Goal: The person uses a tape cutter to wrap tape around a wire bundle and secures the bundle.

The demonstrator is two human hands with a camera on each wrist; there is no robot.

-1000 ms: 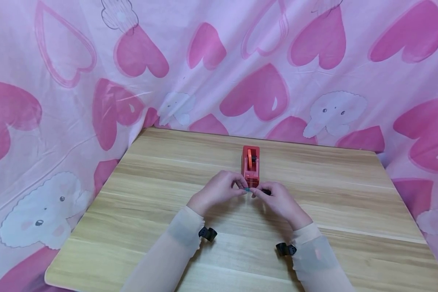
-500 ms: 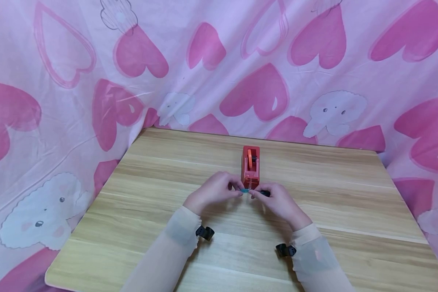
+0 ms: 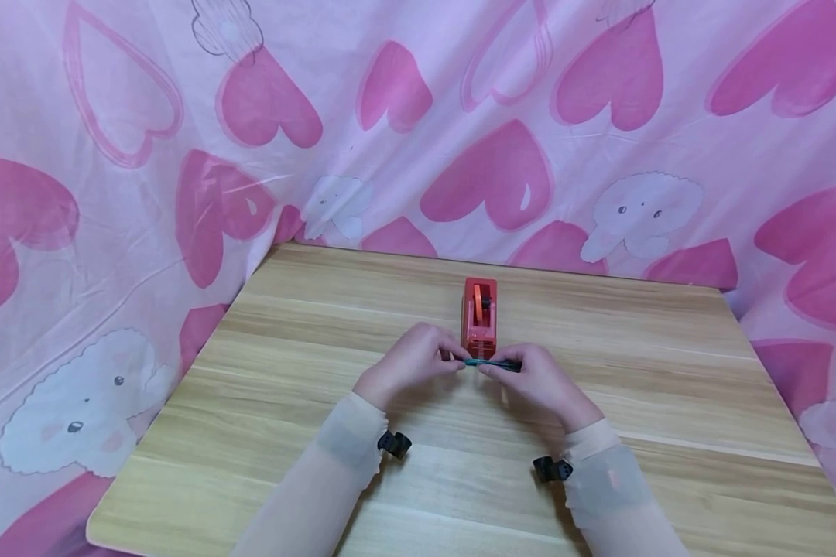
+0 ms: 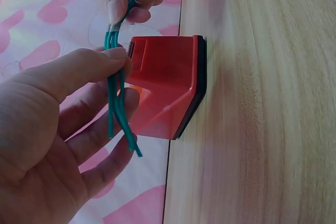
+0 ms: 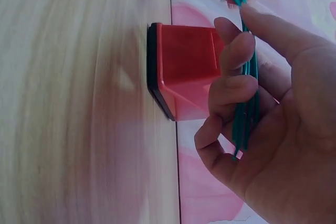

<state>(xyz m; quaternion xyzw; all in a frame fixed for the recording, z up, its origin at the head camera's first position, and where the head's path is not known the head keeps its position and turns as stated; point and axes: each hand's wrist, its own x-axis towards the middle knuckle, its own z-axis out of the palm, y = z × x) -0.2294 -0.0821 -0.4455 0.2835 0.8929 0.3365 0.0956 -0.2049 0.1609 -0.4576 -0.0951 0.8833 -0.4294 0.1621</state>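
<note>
A small bundle of thin green wires spans both hands, just in front of a red tape dispenser. My left hand pinches one end between thumb and index finger, with the loose wire ends hanging across its other fingers in the left wrist view. My right hand pinches the bundle farther along. There the rest of the wires runs back across the palm, under curled fingers. A pale, shiny patch shows on the wires by the right thumb in the left wrist view.
The dispenser, with an orange tape core inside, stands upright on the wood-grain table. A pink curtain with hearts hangs behind and to the left. Black wrist cameras sit on both sleeves.
The right hand has shifted slightly right, and more green wire shows between the hands. The left hand dipped a little to the left, then came back. The dispenser has stayed put.
</note>
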